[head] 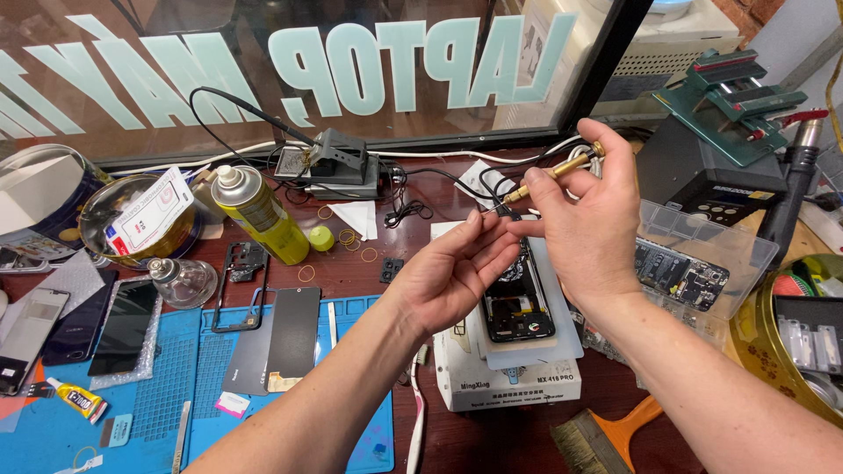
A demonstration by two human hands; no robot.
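Now right hand [587, 224] pinching brass screwdriver [555, 170]. Left hand [457, 274] loosely spread, fingertips beside it, above opened phone [520, 309].

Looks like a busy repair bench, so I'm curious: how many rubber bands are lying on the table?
4 that I can make out: one by the spray can's base, one by its yellow cap, one beside that, one near the white paper. Clutter may hide more.

Bright, even daylight; soft shadows under the arms. Glare on the glass pane [351, 61] at top. Sharp focus, edges slightly bowed.
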